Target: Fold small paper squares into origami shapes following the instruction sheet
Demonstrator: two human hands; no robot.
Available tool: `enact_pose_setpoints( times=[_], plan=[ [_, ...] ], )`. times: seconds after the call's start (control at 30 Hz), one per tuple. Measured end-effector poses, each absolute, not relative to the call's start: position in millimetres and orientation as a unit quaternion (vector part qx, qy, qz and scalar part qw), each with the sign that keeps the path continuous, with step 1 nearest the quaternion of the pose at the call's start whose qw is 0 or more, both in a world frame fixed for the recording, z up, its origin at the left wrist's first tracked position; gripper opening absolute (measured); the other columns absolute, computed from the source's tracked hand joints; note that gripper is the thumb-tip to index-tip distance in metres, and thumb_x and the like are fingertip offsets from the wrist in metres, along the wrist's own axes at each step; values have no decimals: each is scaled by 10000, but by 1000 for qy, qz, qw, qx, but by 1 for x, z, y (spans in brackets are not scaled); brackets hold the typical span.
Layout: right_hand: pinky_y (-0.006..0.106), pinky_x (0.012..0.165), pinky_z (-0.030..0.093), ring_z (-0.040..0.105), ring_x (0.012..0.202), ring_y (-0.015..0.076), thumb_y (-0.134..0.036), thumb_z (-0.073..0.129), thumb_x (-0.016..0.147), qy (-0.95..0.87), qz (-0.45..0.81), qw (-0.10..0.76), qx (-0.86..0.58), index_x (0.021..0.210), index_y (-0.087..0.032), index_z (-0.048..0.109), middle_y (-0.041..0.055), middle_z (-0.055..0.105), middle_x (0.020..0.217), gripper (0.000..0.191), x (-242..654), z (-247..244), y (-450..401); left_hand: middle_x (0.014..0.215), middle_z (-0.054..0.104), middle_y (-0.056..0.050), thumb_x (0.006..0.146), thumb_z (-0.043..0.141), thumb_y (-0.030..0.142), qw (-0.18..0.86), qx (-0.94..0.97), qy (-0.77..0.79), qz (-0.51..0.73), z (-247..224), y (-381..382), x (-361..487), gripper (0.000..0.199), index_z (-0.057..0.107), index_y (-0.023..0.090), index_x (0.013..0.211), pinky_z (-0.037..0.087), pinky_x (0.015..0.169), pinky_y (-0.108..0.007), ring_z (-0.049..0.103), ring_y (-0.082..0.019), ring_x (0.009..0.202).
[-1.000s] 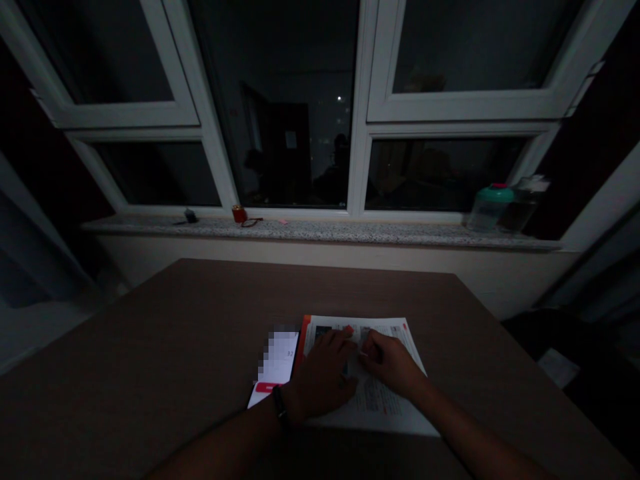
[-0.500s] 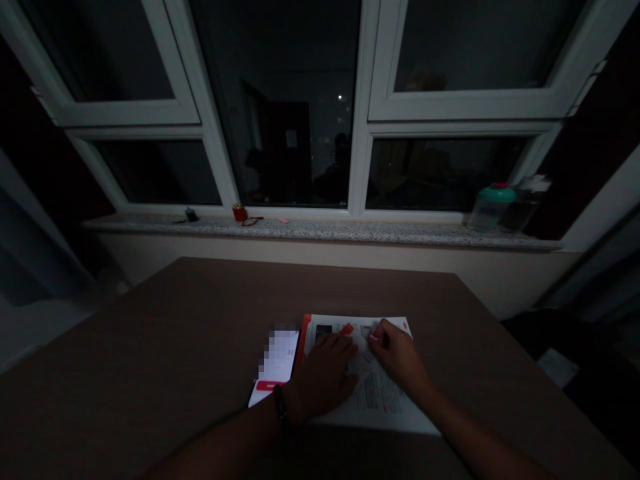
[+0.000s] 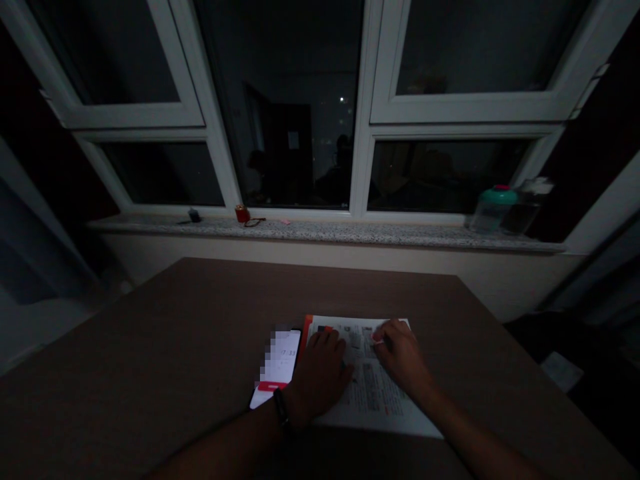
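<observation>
A printed sheet or booklet (image 3: 373, 393) with an orange left edge lies on the brown table (image 3: 225, 300). My left hand (image 3: 324, 368), a dark band on its wrist, rests flat on the left part of the page with fingers spread. Over the upper right of the page, my right hand (image 3: 400, 350) has its fingers pinched together at a small pale item, too small to name. Left of the booklet lies a phone (image 3: 280, 367) with a lit screen, partly blurred out.
Behind the table, a stone windowsill (image 3: 325, 230) bears a small red jar (image 3: 242, 213), a dark small item (image 3: 194, 215) and a clear container with a teal lid (image 3: 495, 210). Dark windows rise above. At the right, a pale sheet (image 3: 563, 370) lies on something dark.
My left hand has shifted slightly left on the page, covering more of the orange patch near its fingertips. My right hand has moved slightly right. The view has shifted a little.
</observation>
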State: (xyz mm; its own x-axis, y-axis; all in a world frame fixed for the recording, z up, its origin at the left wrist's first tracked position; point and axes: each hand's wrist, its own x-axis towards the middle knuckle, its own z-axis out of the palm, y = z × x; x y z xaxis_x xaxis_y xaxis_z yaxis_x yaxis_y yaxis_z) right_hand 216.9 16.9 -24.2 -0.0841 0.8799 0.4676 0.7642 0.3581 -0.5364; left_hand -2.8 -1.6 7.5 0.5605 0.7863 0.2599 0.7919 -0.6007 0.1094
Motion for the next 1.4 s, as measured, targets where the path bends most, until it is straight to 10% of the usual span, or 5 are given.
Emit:
enact_pose_setpoints(
  times=[0.87,1.4],
  plan=[
    [414,930,447,534,1054,252,-81,536,857,-793,113,353,-484,1038,-212,642,77,626,1057,247,209,-19,13,1091,592,-64,932,565,248,-22,-899,-406,-162,12,-4,-1,161,588,197,1083,422,956,-409,537,-253,1051],
    [421,888,442,523,1020,265,-156,582,872,-800,56,314,-508,864,-214,641,71,622,1011,84,207,-14,8,1148,577,-115,918,590,250,-26,-894,-429,-130,13,-6,-1,250,580,153,1148,442,957,-431,533,-278,1076]
  ],
)
